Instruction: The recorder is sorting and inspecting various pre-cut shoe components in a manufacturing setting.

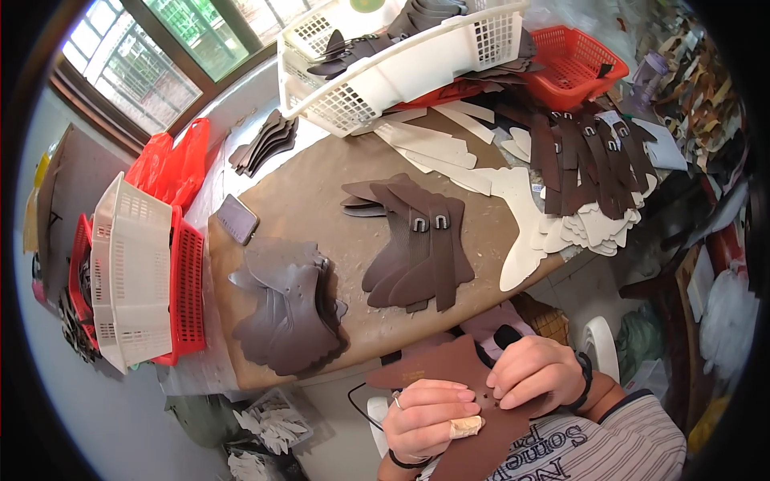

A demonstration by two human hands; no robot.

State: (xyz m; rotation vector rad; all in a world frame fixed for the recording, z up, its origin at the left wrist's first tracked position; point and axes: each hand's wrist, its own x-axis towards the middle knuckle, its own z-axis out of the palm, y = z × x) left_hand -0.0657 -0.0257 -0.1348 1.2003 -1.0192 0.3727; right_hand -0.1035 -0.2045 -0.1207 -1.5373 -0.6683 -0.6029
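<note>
A flat brown leather piece (453, 359), cut in a curved shape with long lobes, lies across my lap. My left hand (421, 421), with a ring and a taped finger, is closed on its near left part. My right hand (541, 373) pinches the piece near its middle, fingertips bent down beside a few small dark dots. Whatever the right fingertips may hold besides the leather is hidden. On the table beyond lies a stack of dark brown leather pieces with straps and metal buckles (419, 240). To its left sits a pile of similar dark pieces without visible buckles (285, 309).
A phone (238, 219) rests on the brown-covered table (321, 176). White baskets (337, 100) and red baskets (573, 68) stand at the back, with more baskets (132, 272) stacked at left. Cream cut pieces (513, 216) and strapped brown pieces (589, 156) cover the right side.
</note>
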